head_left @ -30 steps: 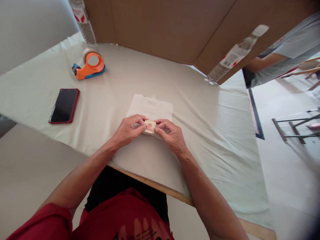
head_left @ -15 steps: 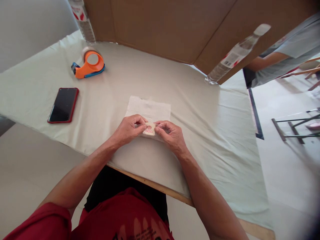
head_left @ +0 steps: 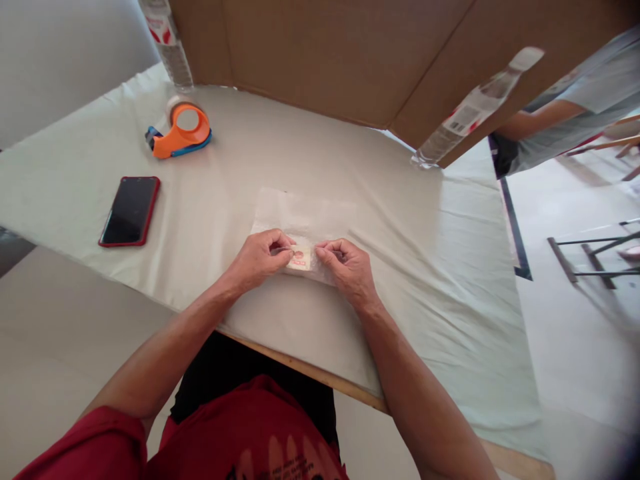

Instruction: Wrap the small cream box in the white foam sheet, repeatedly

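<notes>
— Toward the middle of the desk's (head_left: 300, 313) front edge, what is being held?

— A small cream packet (head_left: 300, 258) with red print, at the near side of a thin white sheet (head_left: 303, 213) lying on the cloth (head_left: 440, 313). The left hand (head_left: 261, 257) pinches the packet's left side; the right hand (head_left: 350, 267) has thumb and finger drawn together just beside its right side, on what cannot be told.

— Why from both sides?

— Presumably the opposed pinches steady it and leave the print exposed.

— And the bounds?

— Left, a phone (head_left: 130, 211) lies near the front edge, with a tape dispenser (head_left: 173, 141) beyond it. Toward the far edge stands a cardboard panel (head_left: 310, 60), a left bottle (head_left: 169, 50) and a right bottle (head_left: 475, 110) at its ends, probably as props. Sideways room seems greatest rightward, where rumpled cloth runs to the right edge; the near front edge limits travel backward.
</notes>
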A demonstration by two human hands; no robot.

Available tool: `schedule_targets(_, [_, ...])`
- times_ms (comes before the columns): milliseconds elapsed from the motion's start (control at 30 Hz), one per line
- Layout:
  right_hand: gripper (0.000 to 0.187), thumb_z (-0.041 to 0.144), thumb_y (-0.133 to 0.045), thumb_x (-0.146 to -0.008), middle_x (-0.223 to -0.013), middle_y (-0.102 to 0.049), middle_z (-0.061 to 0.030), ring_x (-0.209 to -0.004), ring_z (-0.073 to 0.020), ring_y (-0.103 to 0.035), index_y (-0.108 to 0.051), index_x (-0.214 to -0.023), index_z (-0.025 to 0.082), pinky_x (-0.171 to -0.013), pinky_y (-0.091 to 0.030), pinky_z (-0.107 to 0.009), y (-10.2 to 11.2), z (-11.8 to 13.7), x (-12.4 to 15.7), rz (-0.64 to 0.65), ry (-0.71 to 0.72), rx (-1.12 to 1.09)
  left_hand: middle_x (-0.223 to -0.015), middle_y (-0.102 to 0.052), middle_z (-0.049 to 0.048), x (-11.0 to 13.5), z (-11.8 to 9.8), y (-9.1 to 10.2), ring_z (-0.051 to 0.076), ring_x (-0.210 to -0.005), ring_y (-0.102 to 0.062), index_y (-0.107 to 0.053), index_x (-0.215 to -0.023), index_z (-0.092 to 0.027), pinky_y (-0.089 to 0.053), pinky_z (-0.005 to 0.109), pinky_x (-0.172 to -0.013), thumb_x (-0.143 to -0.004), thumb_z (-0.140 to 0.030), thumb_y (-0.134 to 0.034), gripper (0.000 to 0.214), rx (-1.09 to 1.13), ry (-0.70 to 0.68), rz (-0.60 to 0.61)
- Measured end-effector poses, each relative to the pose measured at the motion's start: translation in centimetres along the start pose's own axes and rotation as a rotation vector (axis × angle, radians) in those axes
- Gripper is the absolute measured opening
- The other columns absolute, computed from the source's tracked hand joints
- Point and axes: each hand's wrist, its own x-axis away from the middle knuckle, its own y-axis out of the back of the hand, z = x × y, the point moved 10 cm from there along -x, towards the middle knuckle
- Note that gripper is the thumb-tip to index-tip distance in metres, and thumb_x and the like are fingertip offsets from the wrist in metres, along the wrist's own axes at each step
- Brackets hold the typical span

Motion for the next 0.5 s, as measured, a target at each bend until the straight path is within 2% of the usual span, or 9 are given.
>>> schedule_targets(133, [0.023, 0.041, -0.072, -0.077, -0.09, -0.076, -0.0043, -0.078, -0.0168, -0.064, -0.062, -0.072, 0.021, -0.076, -0.049, -0.031, 0.1, -0.1, -0.1, -0.011, 0.006, 0.029, -0.097, -0.075, 0.0068, -0.1, 0.1, 0.0, 0.019, -0.085, -0.067, -0.061, -0.073, -0.018, -0.05, 0.031, -0.078, -0.073, -0.032, -0.062, 0.014, -0.022, 0.022, -0.009])
schedule_targets(300, [0.019, 0.04, -0.068, -0.081, -0.091, -0.076, -0.0047, -0.08, -0.0179, -0.066, -0.062, -0.077, 0.021, -0.076, -0.051, -0.032, 0.6, 0.3, -0.2, -0.045, 0.085, 0.138, -0.082, -0.069, 0.0024, -0.3, 0.2, -0.1, 0.015, -0.073, -0.06, -0.062, -0.077, -0.017, -0.045, 0.027, -0.067, -0.07, -0.035, -0.062, 0.018, -0.018, 0.061, 0.01])
schedule_targets(367, [0.016, 0.038, -0.066, -0.085, -0.095, -0.075, -0.0065, -0.085, -0.0203, -0.067, -0.063, -0.084, 0.022, -0.08, -0.051, -0.034, 1.1, 1.7, 0.2, -0.095, 0.185, 0.25, -0.079, -0.066, 0.0007, -0.2, 0.2, 0.0, 0.014, -0.071, -0.057, -0.063, -0.079, -0.017, -0.043, 0.026, -0.065, -0.07, -0.035, -0.062, 0.02, -0.012, 0.071, 0.008])
schedule_targets(500, [0.009, 0.028, -0.06, -0.093, -0.107, -0.073, -0.0116, -0.107, -0.0273, -0.064, -0.066, -0.093, 0.022, -0.098, -0.044, -0.045, 0.9, 7.1, 2.9, -0.225, 0.529, 0.589, -0.079, -0.063, -0.0005, -0.2, 0.3, 0.0, 0.014, -0.072, -0.056, -0.062, -0.084, -0.017, -0.044, 0.026, -0.067, -0.069, -0.035, -0.063, 0.023, 0.009, 0.061, 0.006])
